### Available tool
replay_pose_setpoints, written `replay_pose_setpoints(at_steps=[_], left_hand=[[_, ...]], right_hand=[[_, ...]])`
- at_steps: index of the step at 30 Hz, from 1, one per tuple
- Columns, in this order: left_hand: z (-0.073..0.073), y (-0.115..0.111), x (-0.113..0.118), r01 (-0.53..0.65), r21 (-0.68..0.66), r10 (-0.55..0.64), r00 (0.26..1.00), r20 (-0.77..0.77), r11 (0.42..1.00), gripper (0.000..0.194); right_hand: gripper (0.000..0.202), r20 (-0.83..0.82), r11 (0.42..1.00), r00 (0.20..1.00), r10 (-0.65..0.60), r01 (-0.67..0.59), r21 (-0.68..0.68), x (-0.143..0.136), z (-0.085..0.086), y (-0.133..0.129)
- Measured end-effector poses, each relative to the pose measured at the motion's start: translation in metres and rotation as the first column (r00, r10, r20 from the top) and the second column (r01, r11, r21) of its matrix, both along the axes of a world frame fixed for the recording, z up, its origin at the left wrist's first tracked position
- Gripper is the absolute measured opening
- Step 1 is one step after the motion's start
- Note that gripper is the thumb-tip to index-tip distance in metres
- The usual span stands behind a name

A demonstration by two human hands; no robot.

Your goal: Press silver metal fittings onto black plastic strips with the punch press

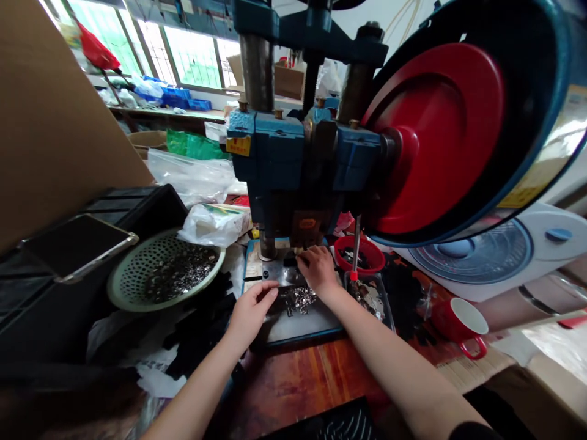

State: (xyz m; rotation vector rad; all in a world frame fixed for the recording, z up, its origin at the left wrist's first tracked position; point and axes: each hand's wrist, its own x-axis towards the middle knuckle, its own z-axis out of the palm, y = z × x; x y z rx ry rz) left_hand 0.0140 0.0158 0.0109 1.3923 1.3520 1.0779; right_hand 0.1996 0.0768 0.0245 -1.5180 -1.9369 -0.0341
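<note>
A blue bench press [279, 150] with a large red flywheel [440, 146] stands in front of me. My right hand [318, 272] is at its die, fingers bent and closed under the ram, and whatever they pinch is too small to make out. Lower left of it, my left hand [247, 311] rests by the press's metal plate [279, 327]. Its thumb and forefinger are brought together at the end of a dark strip; what lies between them is unclear. Small shiny metal pieces [303, 299] lie heaped on the plate between both hands.
Left stands a pale green basket [120, 284] of small metal parts, beneath a phone [77, 244]. On the right are a red bowl [380, 260], a clear tray [389, 315] of bits, a red mug [452, 321] and a white fan [545, 244]. Black pieces [197, 342] lie left of the plate.
</note>
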Motion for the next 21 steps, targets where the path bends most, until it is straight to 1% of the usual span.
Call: replay_pose_setpoints(at_steps=[5,9,13,16,18,19,21], left_hand=[[0.008,0.008,0.0,-0.014,0.041,0.014,1.0,-0.011,0.999,0.034],[0.015,0.02,0.001,-0.006,0.089,0.011,0.998,-0.064,0.996,0.03],[0.02,0.035,0.006,-0.018,0.134,0.041,0.985,-0.165,0.991,0.027],[0.024,0.044,0.014,-0.026,0.172,0.068,0.967,-0.245,0.985,0.027],[0.026,0.05,0.021,-0.01,0.212,0.076,0.95,-0.302,0.977,0.026],[0.027,0.053,0.025,0.0,0.233,0.079,0.941,-0.33,0.972,0.026],[0.026,0.058,0.031,0.016,0.266,0.088,0.923,-0.375,0.964,0.025]], right_hand=[[0.018,0.113,0.994,0.989,0.099,-0.104,0.038,0.004,-0.001,-0.013],[0.022,0.144,0.991,0.982,0.125,-0.132,0.04,0.007,0.002,-0.022],[0.021,0.076,0.989,0.987,0.139,-0.142,0.046,0.006,0.001,-0.02],[0.023,-0.056,0.98,0.98,0.193,-0.189,0.066,0.008,-0.004,-0.016],[0.025,-0.138,0.978,0.97,0.2,-0.189,0.092,0.012,-0.008,-0.014],[0.026,-0.157,0.977,0.967,0.198,-0.183,0.104,0.015,-0.01,-0.014],[0.026,-0.142,0.976,0.969,0.2,-0.184,0.118,0.018,-0.012,-0.015]])
